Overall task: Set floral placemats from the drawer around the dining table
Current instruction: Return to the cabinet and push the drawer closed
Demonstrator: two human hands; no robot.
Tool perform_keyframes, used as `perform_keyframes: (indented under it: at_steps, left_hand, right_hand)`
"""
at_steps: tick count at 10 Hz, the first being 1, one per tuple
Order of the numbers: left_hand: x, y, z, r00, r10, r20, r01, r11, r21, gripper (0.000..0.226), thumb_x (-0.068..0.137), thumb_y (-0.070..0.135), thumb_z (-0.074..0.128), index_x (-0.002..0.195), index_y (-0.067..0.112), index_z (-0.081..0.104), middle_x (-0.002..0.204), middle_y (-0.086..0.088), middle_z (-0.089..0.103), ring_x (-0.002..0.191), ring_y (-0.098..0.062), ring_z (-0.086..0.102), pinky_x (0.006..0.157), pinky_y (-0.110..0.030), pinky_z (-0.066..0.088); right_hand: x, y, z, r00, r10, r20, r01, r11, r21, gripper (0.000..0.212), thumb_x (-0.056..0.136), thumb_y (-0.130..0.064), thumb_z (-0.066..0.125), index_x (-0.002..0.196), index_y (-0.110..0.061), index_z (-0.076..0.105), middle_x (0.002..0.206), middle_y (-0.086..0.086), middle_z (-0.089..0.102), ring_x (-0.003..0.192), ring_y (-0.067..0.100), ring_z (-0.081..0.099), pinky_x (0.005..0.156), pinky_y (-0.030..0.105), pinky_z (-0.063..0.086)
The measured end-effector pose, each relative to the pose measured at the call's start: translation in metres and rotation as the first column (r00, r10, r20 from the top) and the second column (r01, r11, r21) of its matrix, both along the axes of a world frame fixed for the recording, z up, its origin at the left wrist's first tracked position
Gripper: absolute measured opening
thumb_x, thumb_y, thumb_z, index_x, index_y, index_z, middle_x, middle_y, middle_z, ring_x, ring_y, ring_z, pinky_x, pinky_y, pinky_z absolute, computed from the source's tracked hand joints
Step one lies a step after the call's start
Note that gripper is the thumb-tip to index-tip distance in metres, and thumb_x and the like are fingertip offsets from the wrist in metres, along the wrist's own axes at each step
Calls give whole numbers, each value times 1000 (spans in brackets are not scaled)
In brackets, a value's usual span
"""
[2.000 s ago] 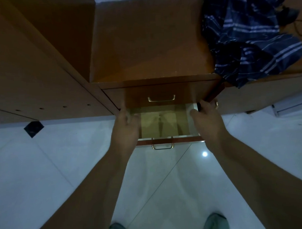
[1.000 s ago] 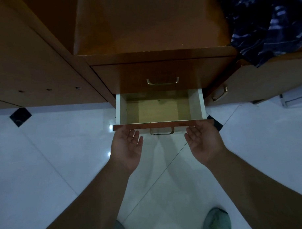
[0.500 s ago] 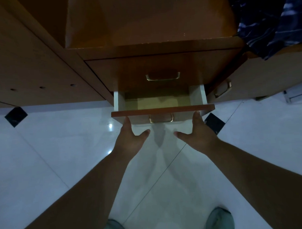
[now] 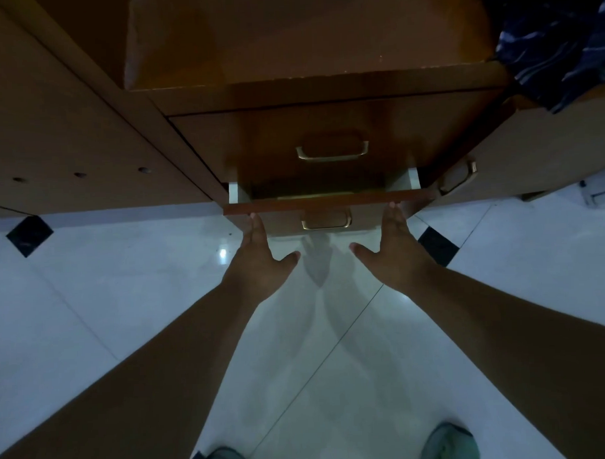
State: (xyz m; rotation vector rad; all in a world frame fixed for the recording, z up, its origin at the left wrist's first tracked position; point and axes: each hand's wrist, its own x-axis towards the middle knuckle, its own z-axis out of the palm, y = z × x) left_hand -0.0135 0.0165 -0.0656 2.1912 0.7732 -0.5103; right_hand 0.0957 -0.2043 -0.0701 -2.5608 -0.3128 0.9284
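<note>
Lower drawer (image 4: 327, 204) at frame centre, nearly closed, narrow gap showing. Left hand (image 4: 261, 265) and right hand (image 4: 394, 253) both flat, fingers straight, thumbs splayed, fingertips against drawer front either side of brass handle (image 4: 326, 223); neither holds anything. Placemats not visible; dark gap hides drawer contents, cannot tell if any inside. Judgement: closing push under way. Advise even pressure both sides to avoid racking, fingertips below top edge, clear of upper drawer (image 4: 332, 142).

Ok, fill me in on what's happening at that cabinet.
A person stands at a wooden cabinet, both hands flat against the front of the lower drawer. The left hand and right hand press with straight fingers either side of its brass handle. The drawer is nearly shut; no placemats are visible.
</note>
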Motion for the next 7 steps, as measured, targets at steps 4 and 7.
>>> perform_keyframes:
  at_steps: [4, 7]
  left_hand:
    - [32, 22, -4, 999, 32, -9, -31, 999, 8, 104, 91, 58, 62, 162, 17, -1, 170, 0, 4, 154, -21, 17, 121, -32, 21]
    - [23, 7, 53, 993, -86, 83, 76, 991, 112, 94, 92, 59, 59, 161, 30, 3, 170, 7, -5, 152, -28, 24, 120, -39, 29]
  right_hand:
    - [37, 20, -8, 997, -76, 6, 76, 995, 69, 125, 70, -81, 53, 159, -8, 7, 167, 9, 9, 155, 19, 6, 125, 39, 16]
    - [10, 17, 54, 999, 33, -31, -34, 999, -34, 101, 89, -70, 51, 160, -13, 7, 168, 5, 12, 153, 21, 16, 121, 34, 19]
